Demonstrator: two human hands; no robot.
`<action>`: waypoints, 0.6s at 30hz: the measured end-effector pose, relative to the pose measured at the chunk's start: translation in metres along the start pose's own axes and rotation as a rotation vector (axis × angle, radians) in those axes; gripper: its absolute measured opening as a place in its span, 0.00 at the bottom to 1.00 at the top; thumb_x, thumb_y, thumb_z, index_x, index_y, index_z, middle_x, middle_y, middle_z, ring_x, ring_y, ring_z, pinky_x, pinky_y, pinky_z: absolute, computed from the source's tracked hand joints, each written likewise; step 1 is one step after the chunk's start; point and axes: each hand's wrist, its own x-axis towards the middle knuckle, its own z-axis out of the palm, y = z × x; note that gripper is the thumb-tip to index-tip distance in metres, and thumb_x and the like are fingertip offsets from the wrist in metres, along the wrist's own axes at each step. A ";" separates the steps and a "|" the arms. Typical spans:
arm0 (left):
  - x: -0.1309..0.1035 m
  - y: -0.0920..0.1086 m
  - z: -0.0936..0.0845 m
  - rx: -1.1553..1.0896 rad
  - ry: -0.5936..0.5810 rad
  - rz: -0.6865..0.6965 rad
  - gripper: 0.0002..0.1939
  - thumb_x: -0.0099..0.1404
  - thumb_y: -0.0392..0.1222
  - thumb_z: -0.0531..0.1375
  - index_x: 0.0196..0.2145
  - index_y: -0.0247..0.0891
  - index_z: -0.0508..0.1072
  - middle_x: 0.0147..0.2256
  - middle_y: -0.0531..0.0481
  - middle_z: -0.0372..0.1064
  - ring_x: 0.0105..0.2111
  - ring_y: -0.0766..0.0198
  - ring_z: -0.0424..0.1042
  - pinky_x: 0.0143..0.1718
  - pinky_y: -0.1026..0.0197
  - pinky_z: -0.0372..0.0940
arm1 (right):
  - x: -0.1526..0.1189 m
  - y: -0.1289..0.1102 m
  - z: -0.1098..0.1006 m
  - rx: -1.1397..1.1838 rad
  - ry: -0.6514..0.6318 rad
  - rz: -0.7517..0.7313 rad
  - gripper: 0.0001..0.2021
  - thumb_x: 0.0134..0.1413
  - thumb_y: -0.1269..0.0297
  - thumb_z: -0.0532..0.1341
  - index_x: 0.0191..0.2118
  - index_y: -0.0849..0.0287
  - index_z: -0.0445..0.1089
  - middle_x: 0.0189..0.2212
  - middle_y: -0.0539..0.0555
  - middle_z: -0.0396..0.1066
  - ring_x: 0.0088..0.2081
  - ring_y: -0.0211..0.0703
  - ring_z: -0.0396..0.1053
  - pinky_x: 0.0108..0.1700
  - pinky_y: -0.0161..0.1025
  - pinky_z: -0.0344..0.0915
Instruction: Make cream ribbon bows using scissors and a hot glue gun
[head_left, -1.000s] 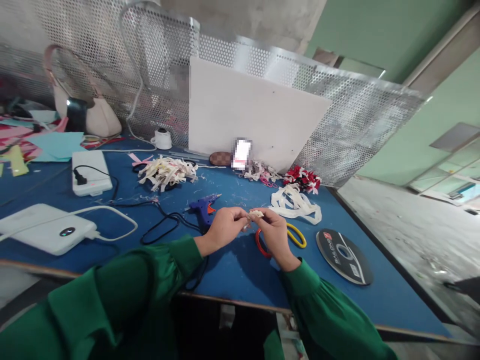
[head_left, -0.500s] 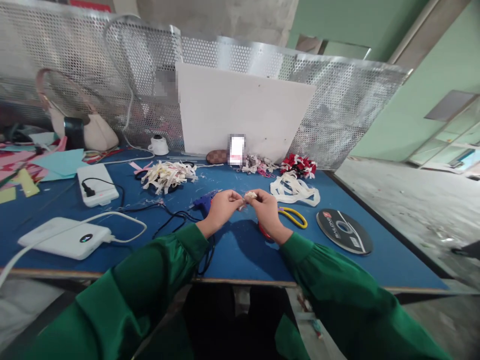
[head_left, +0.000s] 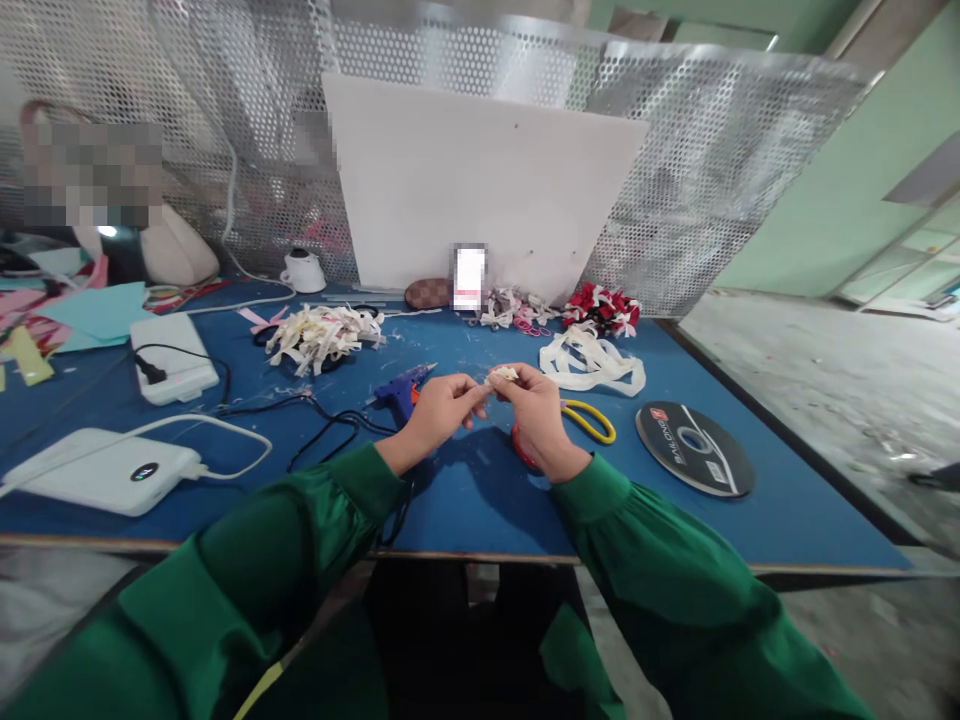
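Just above the middle of the blue table, my right hand (head_left: 538, 412) pinches a small cream ribbon piece (head_left: 502, 375) between thumb and fingers. My left hand (head_left: 442, 408) meets it from the other side, thumb and fingertips closed on the near end of the ribbon. Exactly how the left fingertips grip is partly hidden. Left of that hand lies a blue glue gun (head_left: 401, 391) with a black cord. Scissors with yellow and red handles (head_left: 602, 432) rest partly beneath my right hand. A length of white ribbon (head_left: 592, 362) is heaped beyond it.
A pile of cream ribbon strips (head_left: 319, 340) lies back left, a red and white bunch (head_left: 602, 308) back right. A black ribbon spool (head_left: 697, 450) lies right. Two white power banks (head_left: 105, 472) and cables occupy the left. A lit phone (head_left: 469, 280) leans against a white board (head_left: 480, 190).
The view has tilted down and shifted slightly. My left hand has drawn slightly away from the glue gun, which shows more now. Both hands stay together at the ribbon piece.
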 end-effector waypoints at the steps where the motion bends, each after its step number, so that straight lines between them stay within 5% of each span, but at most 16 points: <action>1: -0.001 0.001 0.000 0.005 0.001 0.020 0.20 0.63 0.57 0.61 0.27 0.36 0.71 0.23 0.51 0.73 0.17 0.70 0.63 0.20 0.66 0.57 | 0.000 -0.002 -0.001 0.014 -0.007 0.004 0.09 0.38 0.61 0.70 0.27 0.59 0.73 0.24 0.48 0.71 0.28 0.37 0.65 0.33 0.37 0.62; 9: -0.007 0.011 -0.004 0.222 0.071 0.203 0.13 0.65 0.42 0.58 0.23 0.38 0.68 0.18 0.56 0.65 0.22 0.69 0.63 0.28 0.65 0.58 | -0.004 -0.009 0.002 0.018 -0.050 0.012 0.11 0.36 0.60 0.71 0.26 0.58 0.73 0.22 0.47 0.69 0.26 0.36 0.63 0.31 0.37 0.60; 18: -0.006 0.007 0.001 -0.064 0.004 0.014 0.19 0.65 0.57 0.60 0.28 0.37 0.71 0.23 0.52 0.72 0.16 0.71 0.63 0.19 0.66 0.55 | -0.002 -0.006 -0.002 0.005 -0.016 0.020 0.08 0.38 0.61 0.70 0.27 0.57 0.75 0.23 0.47 0.72 0.27 0.37 0.65 0.30 0.36 0.58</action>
